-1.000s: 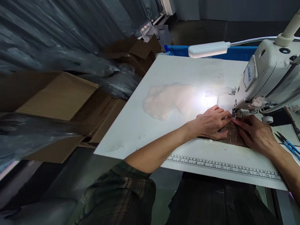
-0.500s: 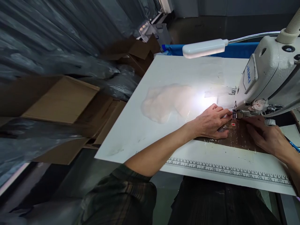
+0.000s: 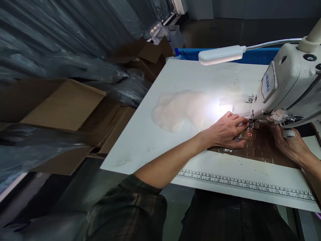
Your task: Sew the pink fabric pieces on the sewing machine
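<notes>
My left hand [image 3: 229, 130] lies palm down beside the presser foot [image 3: 250, 124] of a white JUKI sewing machine [image 3: 283, 80]. Its fingers stretch toward the foot, and its thumb is apart on the brown plate [image 3: 263, 147]. To the right of the foot, my right hand [image 3: 288, 142] is closed, thumb against fingers, by a ridged knob [image 3: 288, 133]. Whatever it pinches is hidden. A thin pale pinkish patch, seemingly sheer cloth [image 3: 178, 110], spreads over the white table [image 3: 140, 140] to the left. A small red-and-white label [image 3: 250, 135] shows below the foot.
A white lamp [image 3: 222, 55] on a flexible metal neck hangs over the table's far side. A printed ruler [image 3: 238, 184] runs along the near edge. Open cardboard boxes [image 3: 62, 107] and plastic wrap stand left of the table. A pale fluffy tuft [image 3: 279, 115] clings to the machine.
My right hand has moved right and slightly up from the foot, uncovering more of the brown plate. My left hand stays almost in place. The view has shifted slightly.
</notes>
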{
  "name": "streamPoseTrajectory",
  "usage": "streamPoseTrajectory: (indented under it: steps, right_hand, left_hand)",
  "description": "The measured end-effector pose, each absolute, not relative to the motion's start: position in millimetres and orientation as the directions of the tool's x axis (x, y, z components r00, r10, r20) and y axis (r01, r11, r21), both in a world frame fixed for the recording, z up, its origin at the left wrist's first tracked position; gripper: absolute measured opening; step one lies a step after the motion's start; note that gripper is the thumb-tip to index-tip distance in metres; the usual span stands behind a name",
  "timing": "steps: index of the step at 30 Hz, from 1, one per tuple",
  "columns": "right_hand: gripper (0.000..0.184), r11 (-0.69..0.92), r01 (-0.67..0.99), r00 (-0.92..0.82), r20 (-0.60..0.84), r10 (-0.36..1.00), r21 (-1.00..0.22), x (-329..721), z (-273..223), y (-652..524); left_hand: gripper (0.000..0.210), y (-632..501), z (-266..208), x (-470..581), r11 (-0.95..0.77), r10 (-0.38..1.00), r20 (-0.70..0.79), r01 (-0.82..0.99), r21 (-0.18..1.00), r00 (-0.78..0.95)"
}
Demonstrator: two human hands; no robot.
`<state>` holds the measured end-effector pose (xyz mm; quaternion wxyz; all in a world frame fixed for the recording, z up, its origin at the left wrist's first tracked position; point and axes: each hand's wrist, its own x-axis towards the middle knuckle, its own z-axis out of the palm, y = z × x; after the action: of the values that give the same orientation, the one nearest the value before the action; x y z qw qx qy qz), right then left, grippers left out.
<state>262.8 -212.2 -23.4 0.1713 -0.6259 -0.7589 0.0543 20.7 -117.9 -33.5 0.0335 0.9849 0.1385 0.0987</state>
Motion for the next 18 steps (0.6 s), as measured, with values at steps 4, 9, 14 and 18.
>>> streamPoseTrajectory:
  steps: [4,9,14,18]
  right_hand:
    - [0.05,0.143,0.876,-0.085,0.145,0.986,-0.462,265.0,-34.5,-220.9]
    - [0.039,0.148,0.884,-0.087,0.157,0.984,-0.443,269.4,-38.1,-223.4]
    - [0.038,0.205,0.909,-0.127,0.227,0.966,-0.363,267.1,-40.5,-221.0]
    - [0.042,0.226,0.931,-0.154,0.253,0.955,-0.286,262.7,-43.0,-222.1]
  left_hand:
    - [0.057,-118.3,-36.4,20.3,-0.955,0.294,0.205,0.279,0.1,0.934]
    - [0.056,-117.5,-43.4,19.3,-0.943,0.327,0.283,0.29,0.164,0.902]
    - [0.048,-119.5,-44.0,21.2,-0.89,0.455,0.374,0.398,0.223,0.808]
    - [0.042,-122.2,-41.1,24.8,-0.905,0.42,0.28,0.375,0.201,0.863]
